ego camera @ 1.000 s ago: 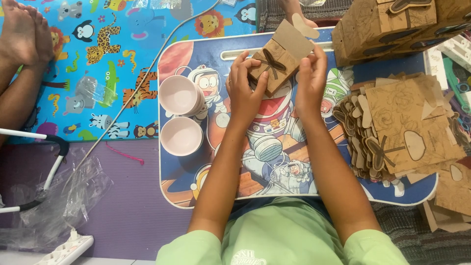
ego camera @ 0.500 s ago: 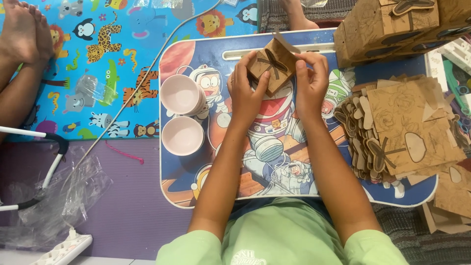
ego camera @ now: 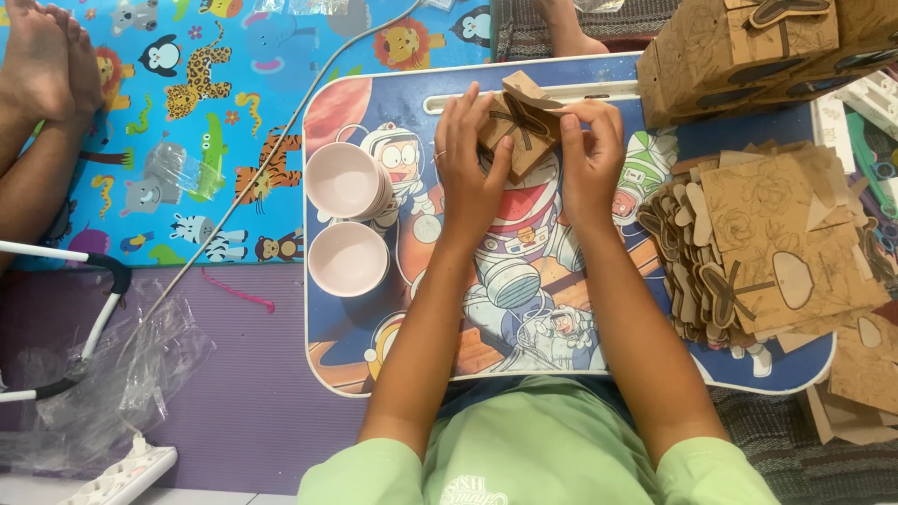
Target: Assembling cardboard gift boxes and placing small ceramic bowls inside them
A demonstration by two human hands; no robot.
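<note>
Both my hands hold a small brown cardboard box (ego camera: 520,129) above the far middle of a blue cartoon-printed lap table (ego camera: 374,360). My left hand (ego camera: 468,164) grips its left side, fingers curled over the top. My right hand (ego camera: 589,159) pinches its right flap. The box is partly folded, with a dark bow-shaped print on it and one flap sticking up. A stack of flat brown box blanks (ego camera: 767,248) lies on the table's right side, close to my right forearm.
Two pale pink cups (ego camera: 344,220) stand at the table's left. Folded brown boxes (ego camera: 748,47) pile up at the far right. Another person's feet (ego camera: 42,65) rest on an animal-print mat (ego camera: 187,112). Crumpled clear plastic (ego camera: 103,383) and a white power strip (ego camera: 122,477) lie at lower left.
The box's flaps have been folded in closer between my hands, and both hands have tightened on it. The box stays over the same spot of the table.
</note>
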